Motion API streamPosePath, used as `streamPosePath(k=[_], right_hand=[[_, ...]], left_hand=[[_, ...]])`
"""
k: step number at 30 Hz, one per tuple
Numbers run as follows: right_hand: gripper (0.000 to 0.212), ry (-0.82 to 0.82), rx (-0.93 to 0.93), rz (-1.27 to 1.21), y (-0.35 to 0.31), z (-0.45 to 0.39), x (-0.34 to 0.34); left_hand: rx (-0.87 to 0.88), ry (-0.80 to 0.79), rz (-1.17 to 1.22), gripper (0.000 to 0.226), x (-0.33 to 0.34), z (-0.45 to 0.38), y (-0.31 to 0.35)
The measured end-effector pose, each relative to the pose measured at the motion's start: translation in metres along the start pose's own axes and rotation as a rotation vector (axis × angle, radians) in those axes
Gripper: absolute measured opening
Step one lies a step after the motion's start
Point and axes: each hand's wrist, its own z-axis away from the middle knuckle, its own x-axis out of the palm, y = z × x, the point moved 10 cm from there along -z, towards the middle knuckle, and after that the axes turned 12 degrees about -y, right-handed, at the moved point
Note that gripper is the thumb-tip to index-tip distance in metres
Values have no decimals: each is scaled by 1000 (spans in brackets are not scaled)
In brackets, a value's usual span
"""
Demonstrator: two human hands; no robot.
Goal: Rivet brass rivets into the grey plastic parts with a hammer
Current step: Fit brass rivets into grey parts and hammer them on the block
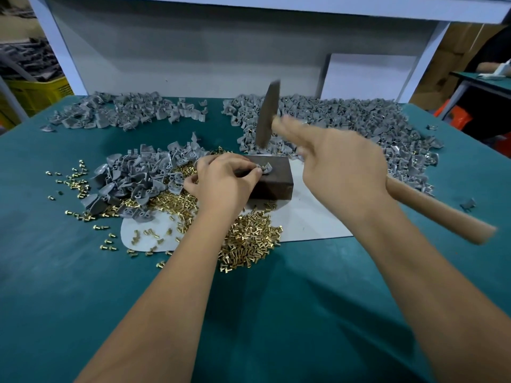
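Grey part (266,167), curved plastic, pinched by my left hand (224,181) on dark block (272,180); right hand (343,165) grips wood-handled hammer (267,114).

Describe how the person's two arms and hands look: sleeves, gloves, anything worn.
Both forearms are bare up to the bottom frame edge, with no sleeve showing. The left hand and the right hand wear no gloves. No ring, watch or wristband shows on either. The right hand is motion-blurred, so fine detail there cannot be told.
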Motion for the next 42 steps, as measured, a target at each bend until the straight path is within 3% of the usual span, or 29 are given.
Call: streamPosePath(k=[3,8,11,17,23,27,32,36,42], right_hand=[[52,-161,-32,32,-1,-5,20],[46,-10,150,-238,23,-11,22],[42,-19,275,-308,40,-9,44],[10,-161,400,-231,65,-3,92],[15,-216,423,-119,63,-4,99],[24,-15,348,-17,60,-1,77],[26,138,157,-376,36,1,64],[22,133,21,-547,4,-1,68],[9,-63,6,-567,-12,-29,85]], left_hand=[[12,-32,-4,6,2,1,1],[-19,-51,3,17,2,1,0],[-16,-67,32,13,4,3,-1],[-36,-134,218,16,7,3,-5],[-40,-168,328,19,6,3,-5],[-36,-168,358,20,6,4,-5],[-20,-169,360,17,6,3,-5],[21,-150,260,13,5,4,-2],[85,-104,49,5,3,1,3]])
